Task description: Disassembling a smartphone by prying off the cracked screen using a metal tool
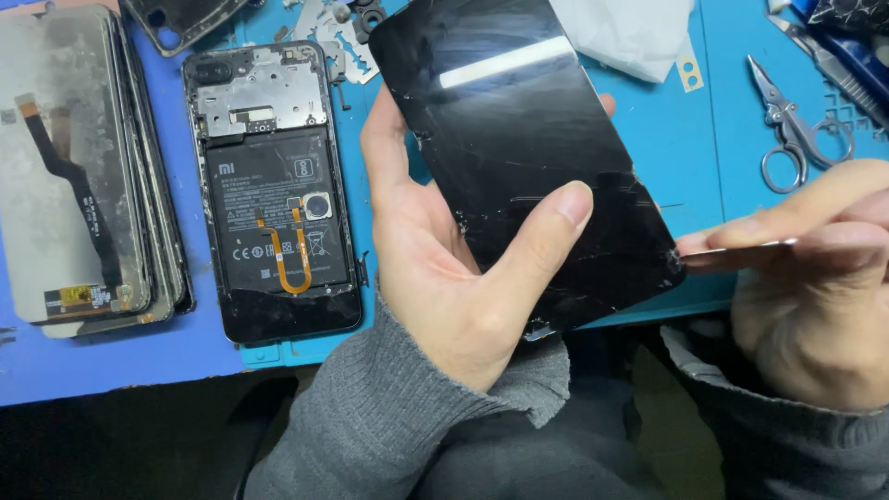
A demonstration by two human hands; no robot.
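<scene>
My left hand gripped the cracked black screen panel above the blue mat, my right hand pinching a thin metal blade at its corner, beside an opened phone with its black-labelled battery.

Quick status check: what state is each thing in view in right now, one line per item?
Cracked black glass phone screen: lifted off the mat, tilted, chipped along its edges.
Left hand: grip closed on the screen, thumb across its face.
Right hand: pinching a thin metal blade at the screen's corner.
Black phone body: back off, battery and orange flex cable exposed, flat on the blue mat.
Small steel scissors: lying closed.
Stack of removed display panels: lying piled.
</scene>
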